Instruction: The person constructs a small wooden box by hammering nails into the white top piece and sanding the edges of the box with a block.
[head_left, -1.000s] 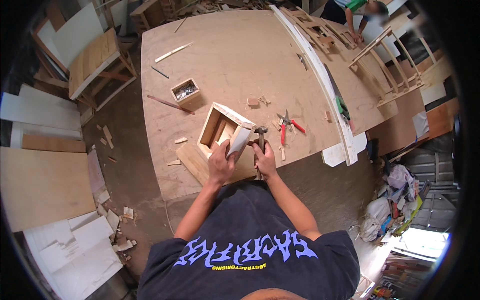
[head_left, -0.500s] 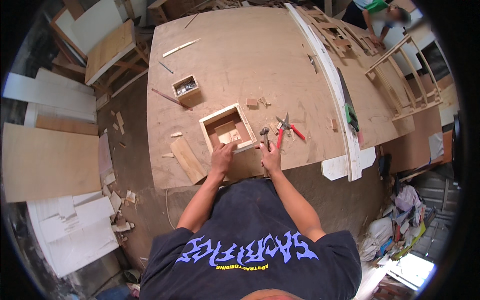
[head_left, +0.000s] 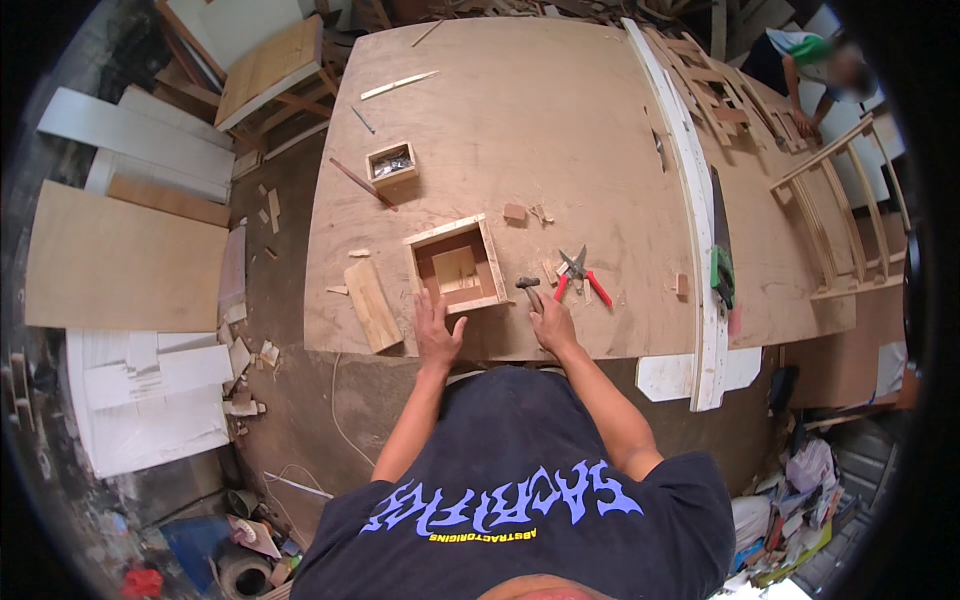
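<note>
A square open wooden box (head_left: 494, 262) lies near the front edge of the workbench, with a smaller pale block or panel inside it. My left hand (head_left: 436, 337) rests at its near left corner, fingers stretched out and thumb apart, gripping nothing. My right hand (head_left: 553, 326) is closed around the handle of a hammer (head_left: 528, 284), whose head sits low over the bench, just right of the box. Red-handled pliers or snips (head_left: 580, 278) lie spread beyond that hand. Left of the box is a loose wooden board (head_left: 373, 305).
A small wooden box of metal pieces (head_left: 391, 164) and a thin brown stick (head_left: 362, 184) lie farther back. A long white strip (head_left: 690, 210) crosses the bench, a green-handled saw (head_left: 722, 275) beside it. A co-worker (head_left: 815, 75) bends over slatted frames at far right.
My left hand has let go of the box's near edge and slid left to its corner, fingers now spread. The hammer has tilted lower, its head turned left. The whole view has shifted slightly.
</note>
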